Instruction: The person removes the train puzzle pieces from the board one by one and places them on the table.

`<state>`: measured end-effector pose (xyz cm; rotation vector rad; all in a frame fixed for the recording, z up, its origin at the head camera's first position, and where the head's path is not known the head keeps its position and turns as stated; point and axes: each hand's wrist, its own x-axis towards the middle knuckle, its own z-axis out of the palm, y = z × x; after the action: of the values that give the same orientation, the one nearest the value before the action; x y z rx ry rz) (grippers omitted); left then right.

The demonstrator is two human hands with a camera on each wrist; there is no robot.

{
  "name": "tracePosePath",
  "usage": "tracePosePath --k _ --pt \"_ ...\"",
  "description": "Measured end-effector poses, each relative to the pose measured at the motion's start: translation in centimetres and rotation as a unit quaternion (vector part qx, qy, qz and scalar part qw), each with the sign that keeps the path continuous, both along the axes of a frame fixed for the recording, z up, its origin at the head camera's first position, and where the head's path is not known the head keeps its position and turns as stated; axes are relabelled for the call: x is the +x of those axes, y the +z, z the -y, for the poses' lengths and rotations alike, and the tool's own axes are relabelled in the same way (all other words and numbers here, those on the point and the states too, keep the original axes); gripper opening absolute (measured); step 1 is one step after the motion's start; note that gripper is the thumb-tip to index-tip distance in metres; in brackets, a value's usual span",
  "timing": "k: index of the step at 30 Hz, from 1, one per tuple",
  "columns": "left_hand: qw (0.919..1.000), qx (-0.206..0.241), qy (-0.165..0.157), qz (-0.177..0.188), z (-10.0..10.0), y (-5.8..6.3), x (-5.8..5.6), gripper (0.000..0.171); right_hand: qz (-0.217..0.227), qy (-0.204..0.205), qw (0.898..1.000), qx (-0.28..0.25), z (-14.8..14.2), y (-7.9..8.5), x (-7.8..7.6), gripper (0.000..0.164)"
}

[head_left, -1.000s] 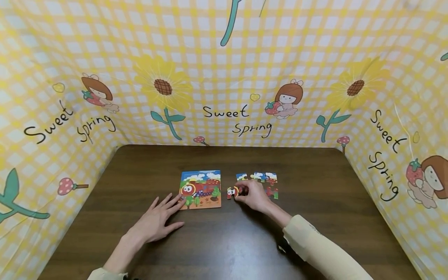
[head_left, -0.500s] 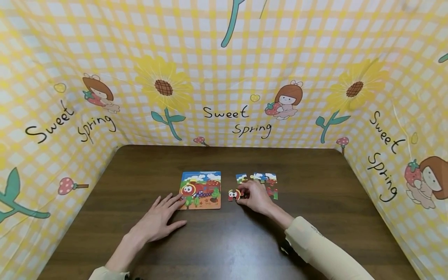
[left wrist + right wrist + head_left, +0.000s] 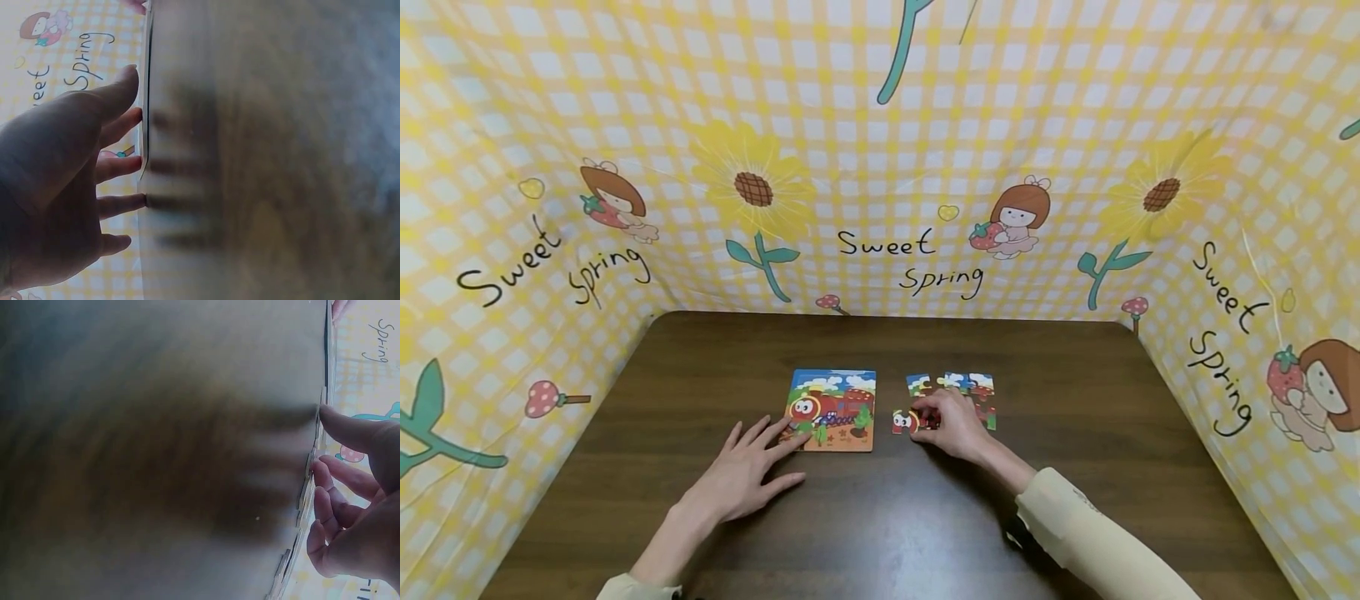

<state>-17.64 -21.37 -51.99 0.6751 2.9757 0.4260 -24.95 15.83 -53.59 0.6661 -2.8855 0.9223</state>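
Note:
A square picture board [image 3: 850, 398] printed with a red smiling train lies flat on the table. My left hand [image 3: 737, 477] rests beside it, fingers spread and straight, with fingertips on its lower left corner. To the right of the board, my right hand [image 3: 958, 425] pinches a jigsaw piece [image 3: 902, 422] showing the train's eyes between thumb and fingers, low over the table. Around that hand lie several more jigsaw pieces, among them a blue corner piece [image 3: 917, 383] and joined cloud pieces [image 3: 981, 382]. My right palm and fingers hide part of the group.
The dark wooden table [image 3: 850, 533] is enclosed at the back and both sides by yellow checked cloth [image 3: 887, 158]. In the right wrist view, the edges of the puzzle pieces [image 3: 304, 494] stand in a low row under the fingers.
My right hand has shifted slightly right and nearer to me with the eye piece, closing toward the other pieces. My left hand stays at the board's corner; the head view has tilted slightly.

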Motion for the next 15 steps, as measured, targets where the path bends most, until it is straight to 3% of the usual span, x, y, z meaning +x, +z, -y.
tracePosePath --k 7,9,13,15 --pt "1.0000 -0.006 0.000 0.001 0.0 0.2 0.0 0.061 -0.075 0.058 0.992 -0.081 0.7 -3.1 -1.2 0.034" --pt "1.0000 -0.006 -0.001 0.001 0.0 0.2 0.0 0.061 -0.061 0.081 0.990 -0.099 1.7 -2.8 -1.0 0.035" --pt "1.0000 -0.003 -0.005 0.003 -0.1 0.2 0.0 0.062 -0.002 0.109 0.988 -0.111 4.2 -0.6 0.4 0.037" --pt "1.0000 -0.004 -0.004 0.004 -0.2 0.1 0.0 0.062 -0.003 0.116 0.988 -0.100 5.1 -0.9 0.4 0.038"
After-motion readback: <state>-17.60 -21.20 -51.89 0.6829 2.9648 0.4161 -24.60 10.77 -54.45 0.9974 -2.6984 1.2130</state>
